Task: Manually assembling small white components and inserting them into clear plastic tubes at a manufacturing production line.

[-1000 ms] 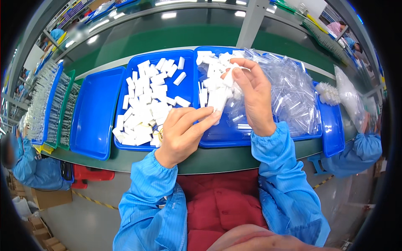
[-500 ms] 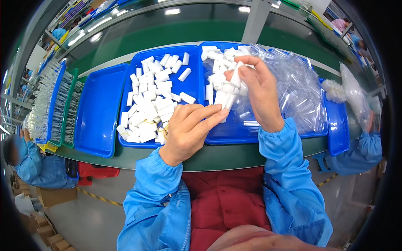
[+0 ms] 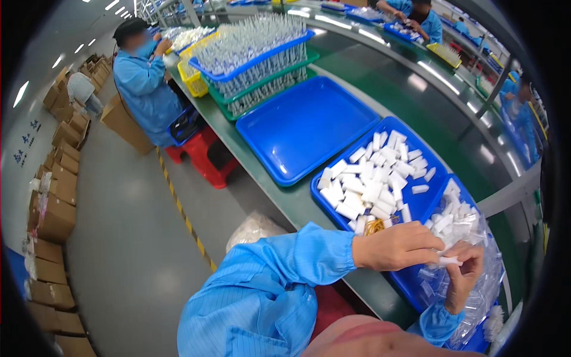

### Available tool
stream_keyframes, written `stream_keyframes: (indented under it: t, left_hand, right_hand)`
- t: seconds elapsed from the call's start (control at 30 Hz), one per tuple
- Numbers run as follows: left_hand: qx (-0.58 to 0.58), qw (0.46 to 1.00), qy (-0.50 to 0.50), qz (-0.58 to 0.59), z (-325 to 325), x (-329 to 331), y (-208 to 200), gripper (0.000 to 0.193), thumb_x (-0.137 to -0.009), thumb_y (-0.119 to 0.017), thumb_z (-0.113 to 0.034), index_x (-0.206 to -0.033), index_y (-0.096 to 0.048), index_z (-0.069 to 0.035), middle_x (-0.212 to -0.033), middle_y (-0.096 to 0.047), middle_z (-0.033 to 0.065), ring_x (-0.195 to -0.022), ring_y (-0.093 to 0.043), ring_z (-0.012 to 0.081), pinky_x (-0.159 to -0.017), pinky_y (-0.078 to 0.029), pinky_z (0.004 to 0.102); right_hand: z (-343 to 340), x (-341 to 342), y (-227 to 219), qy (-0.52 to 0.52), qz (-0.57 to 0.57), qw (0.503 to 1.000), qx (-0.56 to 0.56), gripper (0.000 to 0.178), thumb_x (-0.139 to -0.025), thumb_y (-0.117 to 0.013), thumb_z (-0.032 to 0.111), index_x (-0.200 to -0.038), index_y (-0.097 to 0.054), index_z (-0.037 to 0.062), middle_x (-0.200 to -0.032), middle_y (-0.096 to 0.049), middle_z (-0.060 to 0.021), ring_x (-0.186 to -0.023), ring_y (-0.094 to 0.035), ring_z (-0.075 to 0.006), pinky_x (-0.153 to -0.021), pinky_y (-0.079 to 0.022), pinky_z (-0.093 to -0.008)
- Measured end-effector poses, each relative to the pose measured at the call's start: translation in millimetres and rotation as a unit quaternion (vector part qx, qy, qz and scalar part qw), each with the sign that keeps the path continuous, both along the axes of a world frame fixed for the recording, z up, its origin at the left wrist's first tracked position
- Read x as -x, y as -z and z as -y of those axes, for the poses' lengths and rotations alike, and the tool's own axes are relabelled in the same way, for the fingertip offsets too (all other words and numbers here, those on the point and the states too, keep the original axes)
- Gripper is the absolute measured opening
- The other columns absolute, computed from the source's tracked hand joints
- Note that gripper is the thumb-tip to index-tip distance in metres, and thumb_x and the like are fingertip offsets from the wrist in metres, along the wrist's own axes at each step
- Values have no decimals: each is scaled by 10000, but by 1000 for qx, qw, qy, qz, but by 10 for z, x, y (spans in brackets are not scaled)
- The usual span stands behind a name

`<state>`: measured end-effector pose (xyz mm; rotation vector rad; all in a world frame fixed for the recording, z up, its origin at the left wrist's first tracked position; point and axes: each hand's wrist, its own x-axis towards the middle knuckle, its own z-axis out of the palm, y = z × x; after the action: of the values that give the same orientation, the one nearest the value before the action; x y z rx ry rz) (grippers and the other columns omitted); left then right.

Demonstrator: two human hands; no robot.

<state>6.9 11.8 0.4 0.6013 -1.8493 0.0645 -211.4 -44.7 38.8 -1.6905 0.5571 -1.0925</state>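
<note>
Head view: left hand [image 3: 401,245], fingers bent and nearly closed, fingertips pinching one end of white piece [image 3: 450,260]. Right hand [image 3: 467,268], thumb and fingers curled in, pinching the other end. White piece between the two hands, above the right-hand blue tray [image 3: 409,284]. That tray: more white pieces plus clear sleeves [image 3: 479,300], partly behind the right hand. Middle blue tray [image 3: 421,203] just beside it: loose pile [image 3: 372,178] of white pieces, yellow bands [image 3: 375,226] at near end by left wrist. Farther left on green bench [image 3: 270,199]: plain blue tray [image 3: 309,131], then stacked racks [image 3: 256,53] of thin clear parts. Co-worker [image 3: 143,83] in blue at far left, red stool [image 3: 208,157].
</note>
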Motion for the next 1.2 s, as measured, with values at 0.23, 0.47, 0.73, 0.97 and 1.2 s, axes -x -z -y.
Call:
stream_keyframes:
  t: [0.23,0.47,0.73,0.97,1.2]
  left_hand:
    - [9,998,23,-51,104,14,-53,294,-827,-608,-69,-1119,-624,-45,-1121,-610,125,-965,-606,289,-788,-489,386]
    - [37,998,6,-52,96,-12,-30,266,-766,-659,-83,-1026,-702,-52,-975,-686,103,-789,-663,236,-626,-492,332]
    - [42,970,-231,-63,181,-190,-27,366,-748,-738,98,-1078,-655,-35,-978,-658,112,-850,-629,246,-675,-509,318]
    - [-2,937,-288,-197,354,-219,39,280,-838,-709,41,-1106,-640,-4,-1030,-603,136,-861,-612,221,-595,-522,274]
    - [10,946,-309,-94,307,-163,36,257,-845,-706,33,-1086,-675,-53,-1038,-625,107,-866,-614,193,-618,-464,274]
  right_hand:
    - [-67,16,-8,84,-79,993,22,515,-688,-892,364,-825,-471,100,-793,-574,-50,-832,-525,-176,-839,-420,-329]
    - [-25,-48,-101,24,-115,985,129,425,-738,-845,367,-863,-567,72,-866,-614,-59,-920,-570,-255,-876,-451,-414]
    - [202,-239,-245,178,-244,938,173,178,-895,-613,50,-1070,-632,26,-1010,-675,-81,-962,-620,-209,-862,-472,-333]
    - [1074,-998,288,125,-471,724,487,194,-812,-634,74,-1000,-680,80,-951,-670,-69,-950,-628,-255,-821,-498,-395]
    - [1082,-1059,569,108,-444,775,437,182,-792,-688,108,-955,-630,51,-932,-673,-105,-888,-658,-243,-752,-535,-332]
